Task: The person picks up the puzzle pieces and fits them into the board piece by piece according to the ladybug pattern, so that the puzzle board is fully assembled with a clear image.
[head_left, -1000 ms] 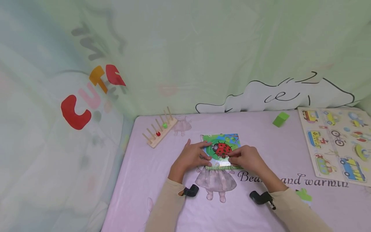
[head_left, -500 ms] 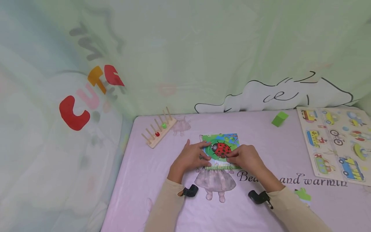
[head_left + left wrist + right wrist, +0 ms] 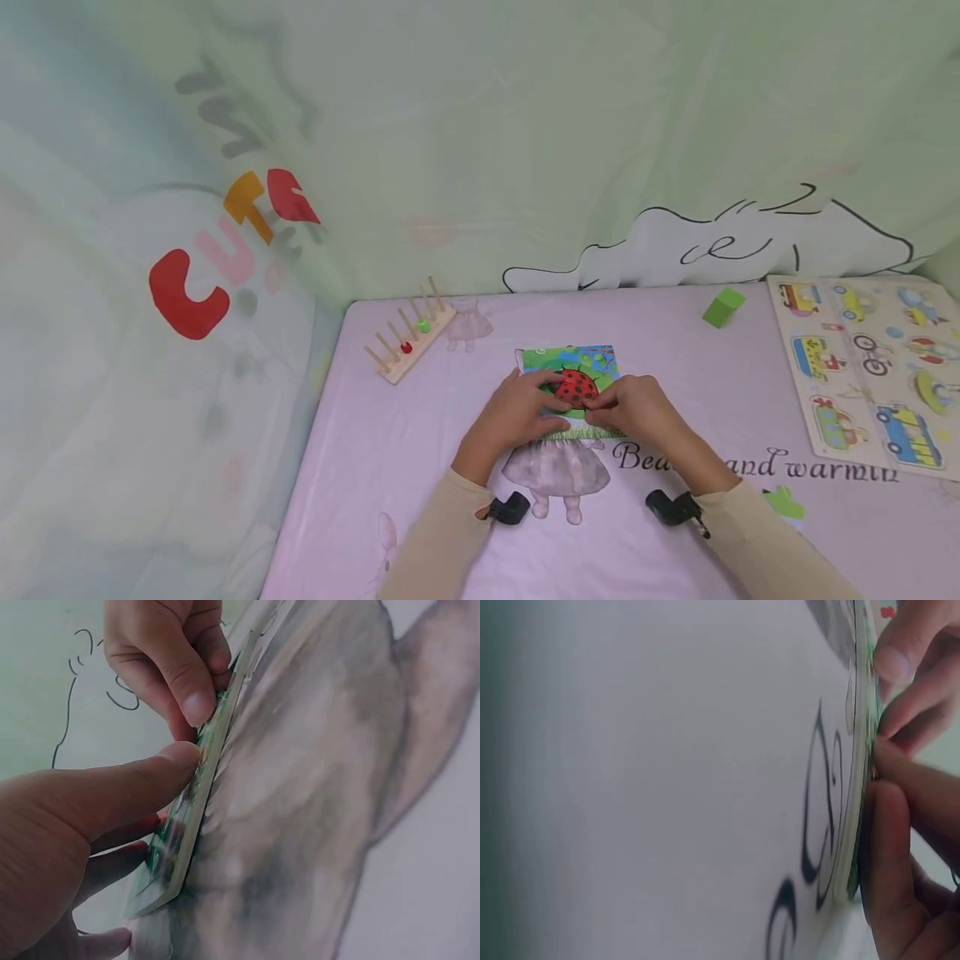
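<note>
A ladybug jigsaw puzzle (image 3: 577, 358) lies flat on the table, its red ladybug partly covered by fingers. My left hand (image 3: 522, 410) rests on the puzzle's left side with fingers spread, fingertips over the ladybug's head end. In the left wrist view the left thumb (image 3: 176, 755) touches the board close to its near edge. From the right, my right hand (image 3: 633, 408) pinches with thumb and index finger at a puzzle piece by the ladybug's lower right; the fingers hide most of that piece. The two hands' fingertips nearly meet in the right wrist view.
A wooden peg stand (image 3: 412, 340) with a red and a green bead stands at the back left. Right of the puzzle are a green block (image 3: 723, 307) and a picture puzzle board (image 3: 862, 375). A loose green puzzle piece (image 3: 784, 503) lies by the right forearm.
My left hand has slid right, farther over the ladybug. A pale patch below the ladybug, seen one second ago, no longer shows. The right hand stays nearly in place.
</note>
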The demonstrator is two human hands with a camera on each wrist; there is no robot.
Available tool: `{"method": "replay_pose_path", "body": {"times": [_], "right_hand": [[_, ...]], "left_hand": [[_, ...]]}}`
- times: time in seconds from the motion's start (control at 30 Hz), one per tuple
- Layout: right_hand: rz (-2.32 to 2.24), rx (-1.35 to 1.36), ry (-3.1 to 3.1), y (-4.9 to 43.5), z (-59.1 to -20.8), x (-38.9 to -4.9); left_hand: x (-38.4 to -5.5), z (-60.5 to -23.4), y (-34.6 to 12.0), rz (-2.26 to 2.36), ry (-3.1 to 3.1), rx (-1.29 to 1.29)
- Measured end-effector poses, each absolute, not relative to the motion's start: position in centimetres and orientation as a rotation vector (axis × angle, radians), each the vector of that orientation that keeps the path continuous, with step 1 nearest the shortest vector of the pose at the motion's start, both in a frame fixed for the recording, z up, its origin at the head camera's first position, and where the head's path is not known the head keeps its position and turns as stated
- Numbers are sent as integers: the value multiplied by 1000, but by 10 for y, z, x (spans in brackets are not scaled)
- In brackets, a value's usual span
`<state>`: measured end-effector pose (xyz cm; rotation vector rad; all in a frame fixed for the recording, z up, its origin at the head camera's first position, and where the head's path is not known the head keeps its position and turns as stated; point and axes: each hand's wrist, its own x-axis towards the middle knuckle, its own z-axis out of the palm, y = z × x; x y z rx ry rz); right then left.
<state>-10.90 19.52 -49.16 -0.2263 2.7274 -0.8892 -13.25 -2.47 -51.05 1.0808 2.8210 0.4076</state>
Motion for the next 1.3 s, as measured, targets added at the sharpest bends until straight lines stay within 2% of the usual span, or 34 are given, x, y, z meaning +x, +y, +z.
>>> {"method": "replay_pose_path", "body": {"times": [0.57,1.3], "right_hand": [[-753,-330,2698,198,-491,-120],[-798,-294,2614,200,-489,-125]], "left_hand": [[-132,-517,-21,419,2844,999],[-131,-520,-17,435,2883,930]]}}
